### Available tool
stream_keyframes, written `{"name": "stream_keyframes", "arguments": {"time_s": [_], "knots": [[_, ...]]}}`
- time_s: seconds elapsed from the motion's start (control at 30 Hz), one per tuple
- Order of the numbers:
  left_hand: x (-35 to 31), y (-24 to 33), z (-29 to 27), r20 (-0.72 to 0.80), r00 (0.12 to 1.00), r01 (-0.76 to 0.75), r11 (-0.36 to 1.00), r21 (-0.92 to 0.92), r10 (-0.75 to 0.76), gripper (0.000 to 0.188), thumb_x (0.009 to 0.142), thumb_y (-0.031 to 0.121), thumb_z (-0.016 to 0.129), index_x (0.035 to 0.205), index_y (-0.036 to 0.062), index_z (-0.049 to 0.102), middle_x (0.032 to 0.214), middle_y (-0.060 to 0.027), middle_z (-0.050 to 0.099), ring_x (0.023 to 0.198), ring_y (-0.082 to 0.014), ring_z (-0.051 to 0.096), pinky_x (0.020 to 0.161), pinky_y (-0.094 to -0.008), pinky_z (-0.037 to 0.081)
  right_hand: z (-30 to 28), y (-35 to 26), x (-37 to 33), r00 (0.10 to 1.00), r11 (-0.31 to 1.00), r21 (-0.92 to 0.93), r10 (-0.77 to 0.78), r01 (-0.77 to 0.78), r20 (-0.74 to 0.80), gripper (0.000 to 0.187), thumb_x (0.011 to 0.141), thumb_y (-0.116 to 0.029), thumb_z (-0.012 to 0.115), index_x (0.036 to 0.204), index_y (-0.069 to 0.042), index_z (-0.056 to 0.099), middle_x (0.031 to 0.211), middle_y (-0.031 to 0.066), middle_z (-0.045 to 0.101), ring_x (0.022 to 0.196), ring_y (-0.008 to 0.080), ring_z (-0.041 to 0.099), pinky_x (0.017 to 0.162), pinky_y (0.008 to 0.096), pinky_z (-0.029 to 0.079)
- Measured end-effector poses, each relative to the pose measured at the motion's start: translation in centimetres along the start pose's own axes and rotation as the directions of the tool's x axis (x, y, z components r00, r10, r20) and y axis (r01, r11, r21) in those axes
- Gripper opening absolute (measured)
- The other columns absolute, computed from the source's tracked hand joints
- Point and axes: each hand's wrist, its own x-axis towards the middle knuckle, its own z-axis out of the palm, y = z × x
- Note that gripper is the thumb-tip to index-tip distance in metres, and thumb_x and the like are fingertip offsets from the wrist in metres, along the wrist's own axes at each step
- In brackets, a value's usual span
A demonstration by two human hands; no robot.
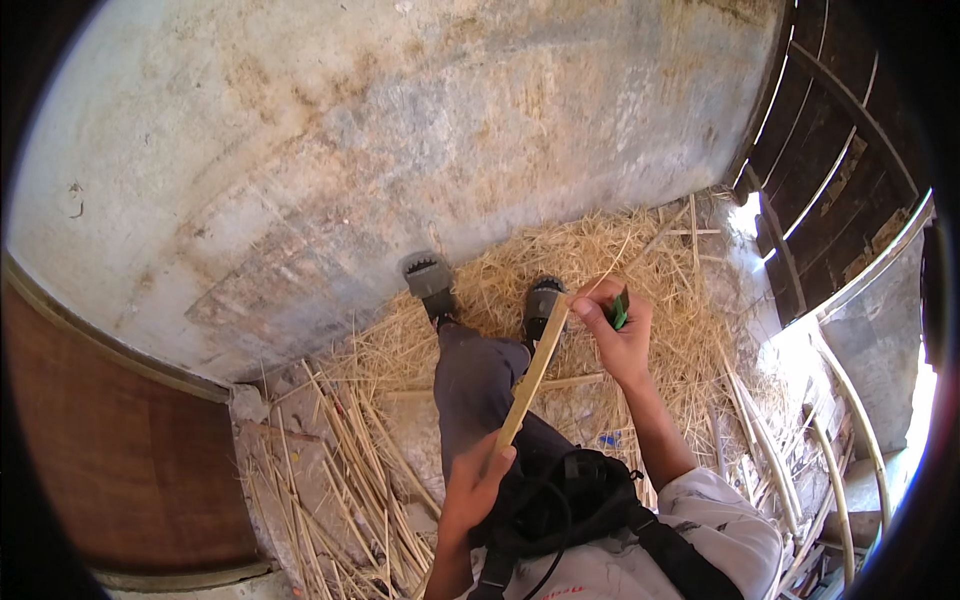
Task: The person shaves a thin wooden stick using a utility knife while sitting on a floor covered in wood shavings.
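Observation:
A flat, pale yellow bamboo strip [537, 374] slants up and away in front of my body. My left hand [474, 487] is closed around its near end, a little smeared by motion. At the far end is my right hand [624, 343], its thumb and fingers pinched against the strip's tip. The same hand grips a small green-handled tool [619, 310] in its palm; the fingers hide its working end. A thin, light sliver [621, 254] sticks up from beside the right fingers.
Straw-like shavings [672, 330] cover the floor around my shoes [428, 275]. Long thin bamboo sticks [350, 480] lie at the lower left, with thicker poles [838, 490] at the right. Ahead stands a stained wall [430, 130]; a brown panel [120, 440] is at left.

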Motion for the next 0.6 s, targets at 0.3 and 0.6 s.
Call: {"name": "stream_keyframes", "arguments": {"time_s": [0.3, 0.6], "knots": [[0.2, 1.2, 0.4, 0.072, 0.997, 0.044, 0.996, -0.078, -0.038, 0.038, 0.113, 0.024, 0.054, 0.138, -0.0026, 0.065, 0.077, 0.007, 0.049, 0.063, -0.0006, 0.04, 0.054, -0.0205, 0.029, -0.3, -0.2, -0.5, 0.995, 0.99, 0.1, 0.1, -0.096, -0.03, 0.007, 0.096, -0.005, 0.078, 0.093, 0.001, 0.076, 0.087, 0.0031, 0.071, 0.075, 0.0084, 0.059, 0.067, 0.0261, 0.045], [0.2, 1.7, 0.5, 0.073, 0.996, 0.068, 0.989, -0.13, -0.058, 0.031, 0.113, 0.027, 0.053, 0.115, -0.0005, 0.066, 0.075, 0.0054, 0.049, 0.058, -0.0007, 0.04, 0.051, -0.02, 0.03, 0.2, 0.1, -0.7, 0.995, 0.982, 0.175, 0.081, -0.07, -0.058, 0.002, 0.095, 0.001, 0.077, 0.093, 0.003, 0.076, 0.091, 0.0069, 0.077, 0.082, 0.0106, 0.067, 0.073, 0.0269, 0.051]]}}
